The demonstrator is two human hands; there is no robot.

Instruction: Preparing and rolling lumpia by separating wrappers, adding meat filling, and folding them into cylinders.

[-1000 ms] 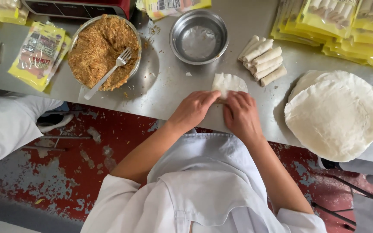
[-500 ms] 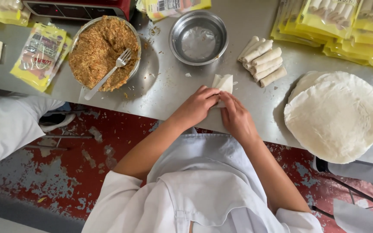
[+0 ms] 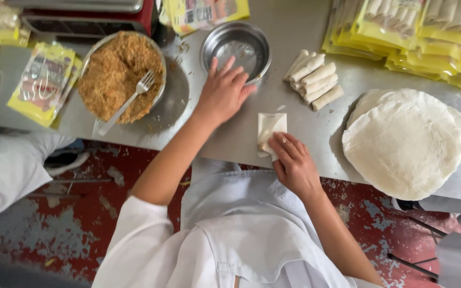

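Item one: left hand, upper centre of the frame. I am seeing it spread flat and wide, holding nothing, fingertips reaching over the near rim of the small steel bowl. The bowl's inside is shiny; whether it holds liquid I cannot tell.

Item two: right hand, centre of the frame, just below the half-rolled wrapper. Its fingers are bending narrowly onto the rolled lower edge, pinning it to the steel table; the upper flap is lying flat and loose.

Item three, the governing relation: the wrapper is lying below and right of the left hand, well apart from it, and touching the right hand. The roll's long axis is running roughly left to right across the frame, with the loose flap pointing toward the upper edge, toward the bowl. The right hand is plainly the nearer one.

Item four, surroundings:
- bowl of brown shredded filling with a fork resting in it, upper left;
- finished rolls, stacked right of the steel bowl;
- stack of round wrappers, right of the frame;
- yellow packets, upper right.
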